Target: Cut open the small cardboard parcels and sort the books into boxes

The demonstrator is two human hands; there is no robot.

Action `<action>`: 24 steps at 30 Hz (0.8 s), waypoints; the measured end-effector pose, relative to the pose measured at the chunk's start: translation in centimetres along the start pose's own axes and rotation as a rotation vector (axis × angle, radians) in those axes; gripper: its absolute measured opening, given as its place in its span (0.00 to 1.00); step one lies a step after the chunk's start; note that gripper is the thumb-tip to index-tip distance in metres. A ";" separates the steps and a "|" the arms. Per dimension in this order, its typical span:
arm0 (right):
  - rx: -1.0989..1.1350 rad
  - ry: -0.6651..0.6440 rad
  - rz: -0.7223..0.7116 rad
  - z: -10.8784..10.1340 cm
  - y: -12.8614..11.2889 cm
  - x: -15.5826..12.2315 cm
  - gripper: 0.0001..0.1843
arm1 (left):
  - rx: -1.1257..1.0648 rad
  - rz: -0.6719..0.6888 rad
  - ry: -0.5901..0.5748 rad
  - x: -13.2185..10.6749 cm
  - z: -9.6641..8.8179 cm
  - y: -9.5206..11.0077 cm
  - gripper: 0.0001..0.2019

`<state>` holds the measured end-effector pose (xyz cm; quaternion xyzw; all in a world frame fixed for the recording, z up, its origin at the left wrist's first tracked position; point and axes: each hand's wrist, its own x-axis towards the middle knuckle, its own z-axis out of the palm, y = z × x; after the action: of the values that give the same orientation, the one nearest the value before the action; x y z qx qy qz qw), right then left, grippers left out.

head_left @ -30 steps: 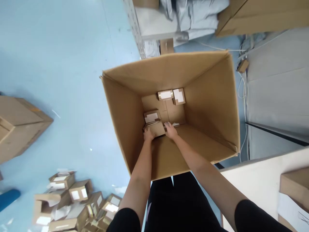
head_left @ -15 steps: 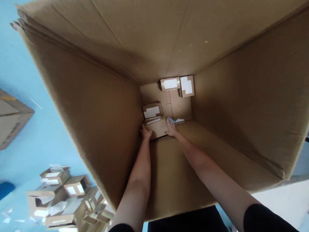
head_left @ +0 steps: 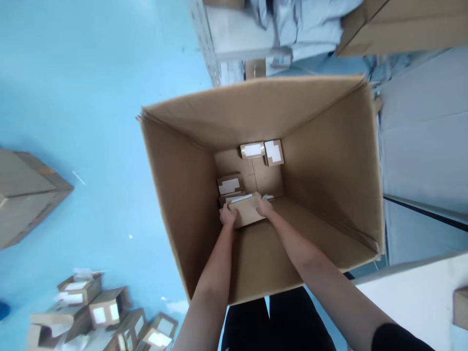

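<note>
1. Brown cardboard walls of the large box [head_left: 329,161] leave open room above its bare bottom [head_left: 269,179].
2. Inside, left hand [head_left: 228,214] and right hand [head_left: 263,206] clamp opposite ends of the held carton [head_left: 249,211], raised since the previous frame.
3. Labelled cartons [head_left: 229,185] sit by the left wall and far right corner.

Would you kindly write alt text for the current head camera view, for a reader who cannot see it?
A person's left hand and right hand grip a small cardboard box at opposite ends inside a large open carton. Other small labelled boxes lie at its bottom. More boxes are piled on the blue floor at lower left.
</note>
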<state>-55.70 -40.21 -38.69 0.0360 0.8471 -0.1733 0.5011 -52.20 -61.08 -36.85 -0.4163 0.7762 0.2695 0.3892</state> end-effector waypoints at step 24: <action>0.378 0.972 0.086 -13.4 -1.7 -43.1 0.37 | -0.003 1.197 0.365 -32.9 -18.0 9.9 0.20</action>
<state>-45.94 -32.49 4.77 0.2368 0.9336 -0.2656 0.0417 -55.94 -55.04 1.27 0.0511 0.9286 0.3663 0.0312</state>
